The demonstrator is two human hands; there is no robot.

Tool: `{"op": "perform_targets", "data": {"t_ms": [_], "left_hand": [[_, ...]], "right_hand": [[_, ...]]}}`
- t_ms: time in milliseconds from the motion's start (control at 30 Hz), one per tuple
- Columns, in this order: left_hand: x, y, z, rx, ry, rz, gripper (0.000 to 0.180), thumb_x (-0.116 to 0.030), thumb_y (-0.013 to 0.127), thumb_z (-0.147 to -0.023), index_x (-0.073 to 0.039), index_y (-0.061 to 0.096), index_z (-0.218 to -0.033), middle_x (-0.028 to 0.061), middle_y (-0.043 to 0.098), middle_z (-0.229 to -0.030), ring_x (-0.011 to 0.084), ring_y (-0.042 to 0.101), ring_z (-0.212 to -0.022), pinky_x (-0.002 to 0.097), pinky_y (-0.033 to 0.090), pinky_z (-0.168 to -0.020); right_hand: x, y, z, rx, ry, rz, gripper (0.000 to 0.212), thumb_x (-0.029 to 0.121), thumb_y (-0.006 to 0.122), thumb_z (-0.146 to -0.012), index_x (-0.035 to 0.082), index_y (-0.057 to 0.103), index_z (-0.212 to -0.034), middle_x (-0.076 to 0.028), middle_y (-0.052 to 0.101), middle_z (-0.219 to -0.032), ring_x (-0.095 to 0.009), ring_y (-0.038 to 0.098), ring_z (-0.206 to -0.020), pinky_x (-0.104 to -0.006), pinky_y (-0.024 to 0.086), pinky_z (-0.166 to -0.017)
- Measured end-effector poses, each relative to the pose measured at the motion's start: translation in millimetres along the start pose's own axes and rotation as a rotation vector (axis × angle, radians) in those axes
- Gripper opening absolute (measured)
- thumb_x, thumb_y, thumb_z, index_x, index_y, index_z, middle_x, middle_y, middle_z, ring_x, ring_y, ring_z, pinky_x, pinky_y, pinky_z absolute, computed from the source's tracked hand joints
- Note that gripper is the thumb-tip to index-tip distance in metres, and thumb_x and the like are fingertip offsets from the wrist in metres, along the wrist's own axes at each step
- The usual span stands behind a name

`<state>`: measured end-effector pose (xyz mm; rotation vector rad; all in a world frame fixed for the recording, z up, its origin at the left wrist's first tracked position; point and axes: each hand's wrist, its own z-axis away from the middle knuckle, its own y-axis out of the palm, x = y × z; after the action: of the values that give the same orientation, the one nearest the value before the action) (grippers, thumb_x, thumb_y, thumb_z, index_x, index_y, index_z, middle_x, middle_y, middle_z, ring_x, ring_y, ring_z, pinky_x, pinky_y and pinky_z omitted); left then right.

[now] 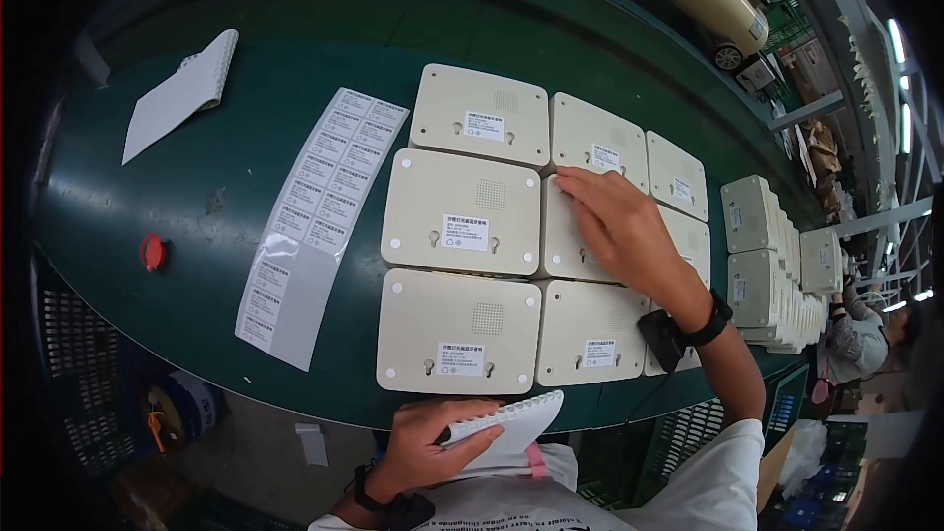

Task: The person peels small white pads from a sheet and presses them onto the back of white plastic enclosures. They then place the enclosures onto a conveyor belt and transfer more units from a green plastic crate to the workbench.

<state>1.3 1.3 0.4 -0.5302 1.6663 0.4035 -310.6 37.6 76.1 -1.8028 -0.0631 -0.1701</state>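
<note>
Beige plastic boxes lie face down in rows on the green table, each with a printed label, keyhole slots and a dotted grille. White round pads sit in the corners of the left box of the middle row (460, 199) and the front left box (458, 320). The back left box (482, 103) shows bare corner holes. My right hand (615, 226) presses its fingertips, held together, onto the far left corner of the central box (562, 236); what lies under them is hidden. Down by the table's front edge, my left hand (433, 442) grips a white sheet (521, 423) with bumps along its edge.
A sheet of printed labels (295, 256) lies left of the boxes, partly used. Farther left are a folded white sheet (182, 98) and a red ring (152, 252). Stacks of similar boxes (757, 285) stand on the right. Another person (865, 334) is beyond them.
</note>
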Motion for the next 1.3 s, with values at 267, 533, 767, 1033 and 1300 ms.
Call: {"op": "perform_targets", "data": {"t_ms": [267, 533, 767, 1033, 1300], "left_hand": [[-6, -4, -2, -0.056, -0.068, 0.042, 0.026, -0.001, 0.084, -0.075, 0.001, 0.070, -0.097, 0.0165, 0.075, -0.093, 0.0204, 0.075, -0.081, 0.0284, 0.057, -0.071], [-6, 5, -1, -0.054, -0.016, 0.146, 0.026, 0.000, 0.084, -0.075, 0.002, 0.070, -0.097, 0.0168, 0.075, -0.091, 0.0200, 0.075, -0.080, 0.0274, 0.057, -0.069], [-4, 17, -5, 0.002, 0.043, 0.103, 0.025, 0.001, 0.084, -0.075, 0.001, 0.070, -0.096, 0.0166, 0.075, -0.091, 0.0205, 0.075, -0.079, 0.0273, 0.057, -0.068], [-2, 22, -5, -0.038, -0.020, -0.009, 0.024, -0.001, 0.085, -0.074, 0.001, 0.070, -0.093, 0.0153, 0.076, -0.089, 0.0185, 0.075, -0.077, 0.0265, 0.057, -0.068], [5, 21, -5, -0.031, 0.053, 0.032, 0.025, 0.000, 0.085, -0.072, 0.001, 0.070, -0.092, 0.0164, 0.076, -0.089, 0.0207, 0.075, -0.077, 0.0271, 0.057, -0.068]], "right_hand": [[12, -12, 12, -0.042, 0.115, -0.275, 0.027, 0.000, 0.060, -0.090, -0.003, 0.067, -0.116, -0.018, 0.068, -0.120, -0.028, 0.066, -0.090, -0.0359, 0.053, -0.081], [117, -36, 93, 0.082, 0.030, -0.578, 0.017, 0.002, 0.074, -0.081, 0.000, 0.073, -0.098, -0.012, 0.072, -0.106, -0.026, 0.067, -0.088, -0.0349, 0.054, -0.073], [116, -16, 115, -0.065, -0.014, -0.444, 0.020, 0.002, 0.078, -0.075, 0.000, 0.072, -0.094, -0.010, 0.072, -0.100, -0.024, 0.064, -0.080, -0.0311, 0.053, -0.066], [117, -7, 125, -0.179, 0.003, -0.340, 0.023, -0.003, 0.077, -0.071, 0.003, 0.066, -0.091, -0.010, 0.072, -0.097, -0.023, 0.064, -0.079, -0.0314, 0.053, -0.062], [107, -4, 126, -0.128, 0.002, -0.522, 0.029, -0.004, 0.078, -0.069, 0.003, 0.062, -0.092, -0.010, 0.072, -0.098, -0.024, 0.065, -0.081, -0.0313, 0.053, -0.063]]}}
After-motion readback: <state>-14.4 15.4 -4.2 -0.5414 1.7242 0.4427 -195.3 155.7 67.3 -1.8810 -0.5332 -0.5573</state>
